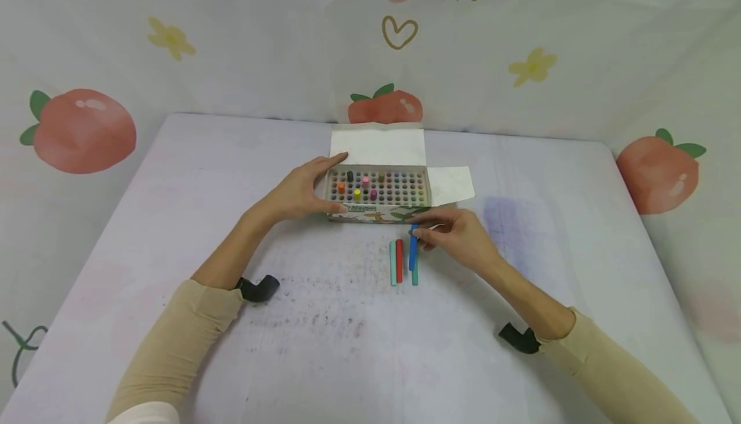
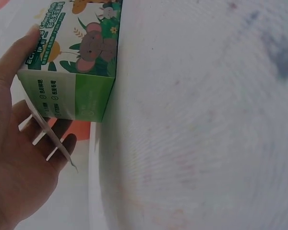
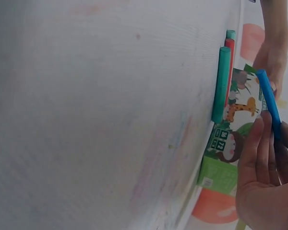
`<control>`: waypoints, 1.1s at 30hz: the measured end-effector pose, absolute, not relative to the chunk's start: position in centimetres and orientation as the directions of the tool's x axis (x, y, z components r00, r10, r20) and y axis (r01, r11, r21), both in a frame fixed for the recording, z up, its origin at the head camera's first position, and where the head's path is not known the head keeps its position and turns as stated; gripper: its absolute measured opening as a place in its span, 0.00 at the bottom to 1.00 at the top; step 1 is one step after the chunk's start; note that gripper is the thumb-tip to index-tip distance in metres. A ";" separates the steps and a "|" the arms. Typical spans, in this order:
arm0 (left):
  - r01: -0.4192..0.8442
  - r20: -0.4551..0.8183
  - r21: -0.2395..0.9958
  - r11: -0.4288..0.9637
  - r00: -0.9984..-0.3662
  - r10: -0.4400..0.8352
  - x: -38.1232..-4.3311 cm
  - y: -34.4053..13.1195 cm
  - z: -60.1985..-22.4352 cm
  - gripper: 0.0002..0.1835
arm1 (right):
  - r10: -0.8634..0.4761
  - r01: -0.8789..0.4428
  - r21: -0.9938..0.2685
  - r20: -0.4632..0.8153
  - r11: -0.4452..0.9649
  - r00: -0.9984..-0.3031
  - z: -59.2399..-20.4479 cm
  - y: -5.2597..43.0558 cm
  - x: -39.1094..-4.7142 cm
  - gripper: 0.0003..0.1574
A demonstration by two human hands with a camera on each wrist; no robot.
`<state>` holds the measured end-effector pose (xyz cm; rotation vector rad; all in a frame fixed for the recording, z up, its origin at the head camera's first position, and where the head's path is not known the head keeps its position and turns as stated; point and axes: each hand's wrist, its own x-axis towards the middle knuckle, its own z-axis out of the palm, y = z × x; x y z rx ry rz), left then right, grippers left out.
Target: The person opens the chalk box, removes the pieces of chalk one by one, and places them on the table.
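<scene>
An open cardboard box (image 1: 379, 187) of coloured sticks stands mid-table, several sticks upright in its holed tray. My left hand (image 1: 324, 186) grips its left end, thumb on the printed front, fingers over the far edge; the left wrist view shows the same hold, left hand (image 2: 24, 96) on box (image 2: 81, 57). Just in front of the box, my right hand (image 1: 418, 231) pinches a blue stick (image 1: 413, 253) at its top end, lifted at an angle. A teal stick (image 1: 393, 263), a red stick (image 1: 399, 260) and another teal stick (image 1: 415, 276) lie beside it. The right wrist view shows the blue stick (image 3: 269, 103) between my fingertips (image 3: 257, 139).
The table (image 1: 521, 269) has a pale cloth with grey smudges near the front. A fabric backdrop printed with peaches hangs behind and on both sides. The box's lid flaps (image 1: 451, 184) stick out at the back and right.
</scene>
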<state>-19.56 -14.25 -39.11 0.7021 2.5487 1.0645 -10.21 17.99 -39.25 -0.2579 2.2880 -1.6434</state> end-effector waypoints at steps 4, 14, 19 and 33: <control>0.330 -0.073 0.730 0.599 -0.834 0.548 -19.5 -14.3 -39.2 0.57 | -0.324 0.040 -0.936 -0.161 0.349 -0.932 -39.7 18.0 -10.2 0.17; 0.345 -0.058 0.726 0.595 -0.831 0.554 -19.4 -14.3 -39.2 0.56 | -0.319 0.022 -0.884 -0.192 0.468 -0.928 -40.5 18.1 -10.3 0.15; 0.346 -0.051 0.734 0.585 -0.831 0.555 -19.4 -14.2 -39.2 0.57 | -0.318 -0.014 -0.843 -0.187 0.537 -0.929 -40.7 17.9 -10.4 0.13; 0.342 -0.047 0.734 0.587 -0.837 0.546 -19.5 -14.2 -39.3 0.56 | -0.289 -0.012 -0.801 -0.202 0.599 -0.936 -41.3 17.5 -10.5 0.10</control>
